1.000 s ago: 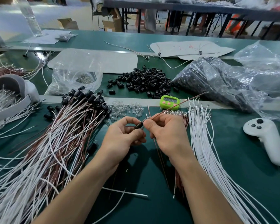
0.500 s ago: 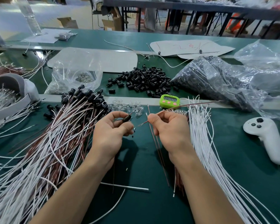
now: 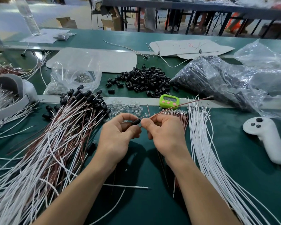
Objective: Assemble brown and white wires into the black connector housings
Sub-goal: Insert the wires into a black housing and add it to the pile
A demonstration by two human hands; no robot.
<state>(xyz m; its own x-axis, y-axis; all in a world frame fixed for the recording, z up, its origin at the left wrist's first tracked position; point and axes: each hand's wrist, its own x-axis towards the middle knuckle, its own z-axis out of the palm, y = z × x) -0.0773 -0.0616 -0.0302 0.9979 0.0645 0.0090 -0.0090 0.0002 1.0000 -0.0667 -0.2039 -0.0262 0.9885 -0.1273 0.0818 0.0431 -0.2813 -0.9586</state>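
My left hand [image 3: 118,135] pinches a small black connector housing [image 3: 136,122] between thumb and fingers above the green table. My right hand [image 3: 165,133] pinches a brown wire [image 3: 185,104] near its end, right beside the housing; the wire runs up and to the right. The two hands touch at the fingertips. Loose black housings [image 3: 143,82] lie in a heap further back. A bundle of white wires [image 3: 206,143] and brown wires [image 3: 178,113] lies to the right of my hands. Finished wire assemblies [image 3: 55,135] with black housings pile up on the left.
A green timer [image 3: 169,100] sits behind my hands. Clear small parts [image 3: 126,108] lie beside it. A white controller [image 3: 266,137] rests at the right. Plastic bags of black parts [image 3: 217,78] and clear parts [image 3: 75,78] lie at the back. A grey-white headset [image 3: 11,91] is at the left.
My hands came apart half a second ago, then closed together again. The brown wire's end is back at the housing in my left hand.
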